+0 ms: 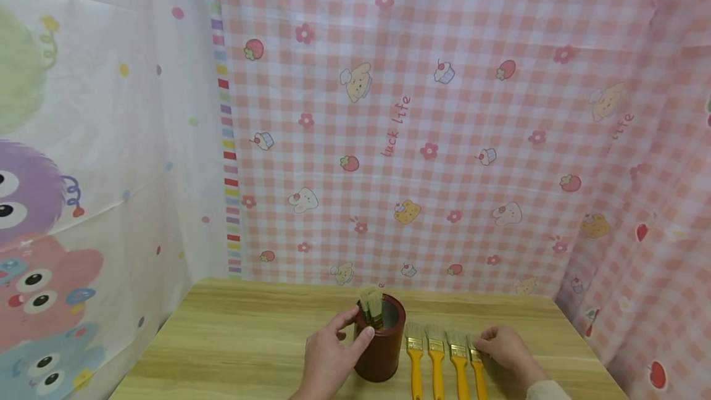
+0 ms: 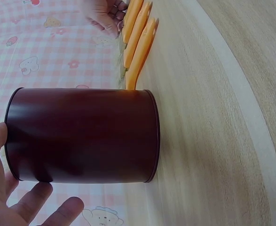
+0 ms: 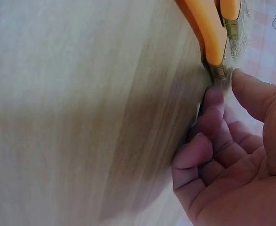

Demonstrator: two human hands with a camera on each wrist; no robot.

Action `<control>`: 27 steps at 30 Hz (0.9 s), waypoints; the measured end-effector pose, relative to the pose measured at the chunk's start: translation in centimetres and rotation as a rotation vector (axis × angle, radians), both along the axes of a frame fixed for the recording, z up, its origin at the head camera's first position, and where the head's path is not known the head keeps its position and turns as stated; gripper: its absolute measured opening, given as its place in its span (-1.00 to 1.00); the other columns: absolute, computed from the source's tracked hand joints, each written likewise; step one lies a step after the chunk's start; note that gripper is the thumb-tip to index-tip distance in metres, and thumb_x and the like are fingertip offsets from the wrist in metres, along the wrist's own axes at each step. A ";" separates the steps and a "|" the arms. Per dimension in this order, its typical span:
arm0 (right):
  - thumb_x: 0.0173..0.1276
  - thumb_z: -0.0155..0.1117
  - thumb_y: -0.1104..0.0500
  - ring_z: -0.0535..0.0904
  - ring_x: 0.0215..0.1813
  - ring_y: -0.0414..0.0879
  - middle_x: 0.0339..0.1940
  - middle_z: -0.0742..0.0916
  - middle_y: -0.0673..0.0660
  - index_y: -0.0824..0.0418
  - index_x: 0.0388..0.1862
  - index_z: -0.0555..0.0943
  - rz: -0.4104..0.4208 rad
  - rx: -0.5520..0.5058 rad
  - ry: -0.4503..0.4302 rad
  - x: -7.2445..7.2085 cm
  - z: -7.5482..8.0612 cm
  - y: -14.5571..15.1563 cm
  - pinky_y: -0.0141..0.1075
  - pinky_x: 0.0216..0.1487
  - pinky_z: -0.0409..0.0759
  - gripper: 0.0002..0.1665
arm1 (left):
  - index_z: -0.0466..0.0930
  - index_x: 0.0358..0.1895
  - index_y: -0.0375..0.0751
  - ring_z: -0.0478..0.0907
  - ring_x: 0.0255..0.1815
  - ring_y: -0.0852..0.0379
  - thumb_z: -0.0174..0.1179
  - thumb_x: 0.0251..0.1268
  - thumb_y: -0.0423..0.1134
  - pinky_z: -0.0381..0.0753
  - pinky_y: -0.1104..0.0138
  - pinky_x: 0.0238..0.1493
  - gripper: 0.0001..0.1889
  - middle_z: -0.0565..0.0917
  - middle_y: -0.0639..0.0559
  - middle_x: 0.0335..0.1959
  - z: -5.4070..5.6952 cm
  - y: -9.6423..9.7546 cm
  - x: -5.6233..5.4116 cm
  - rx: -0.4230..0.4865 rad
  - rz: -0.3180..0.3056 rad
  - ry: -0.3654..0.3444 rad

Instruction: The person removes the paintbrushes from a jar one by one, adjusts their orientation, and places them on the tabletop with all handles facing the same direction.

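Count: one container, four loose brushes, two hands. Container (image 1: pixel 379 354) is dark red-brown, cylindrical, upright on the wood-grain tabletop (image 1: pixel 250 338). Inside: brushes (image 1: pixel 371 304) standing bristles up, looks like at least two, bunched at the left side of the opening; exact number can't be told, handles hidden by the wall.

Loose brushes (image 1: pixel 436 366): four, yellow-orange handles, metal ferrules, pale bristles. All lie side by side in a row right of the container, bristles pointing away from the person, handles toward them.

Left hand (image 1: pixel 330 350) grasping the container near its rim, thumb on the near side, other fingers around the left side. Right hand (image 1: pixel 508 350) pinching the rightmost brush (image 1: pixel 475 360) at its bristle end, between thumb and fingers; remaining fingers curled.

Behind: one pink checked cloth (image 1: pixel 416 110); left, one white cartoon-print cloth (image 1: pixel 139 141).
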State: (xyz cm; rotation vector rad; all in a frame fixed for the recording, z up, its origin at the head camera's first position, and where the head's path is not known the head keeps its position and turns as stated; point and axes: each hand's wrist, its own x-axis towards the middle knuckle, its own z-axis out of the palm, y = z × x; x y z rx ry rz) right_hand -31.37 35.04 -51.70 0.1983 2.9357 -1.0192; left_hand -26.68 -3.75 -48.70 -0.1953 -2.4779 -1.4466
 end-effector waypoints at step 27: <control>0.37 0.59 0.05 0.80 -0.07 -0.05 -0.08 0.87 0.10 0.22 0.16 0.71 0.458 -0.128 0.184 0.0 10.6 -18.0 -0.12 -0.10 0.81 -0.53 | 0.71 0.33 0.13 0.83 -0.03 -0.19 0.40 0.35 0.29 0.83 0.12 -0.20 -0.42 0.82 -0.03 0.19 -0.2 0.0 -0.3 0.011 -0.005 -0.026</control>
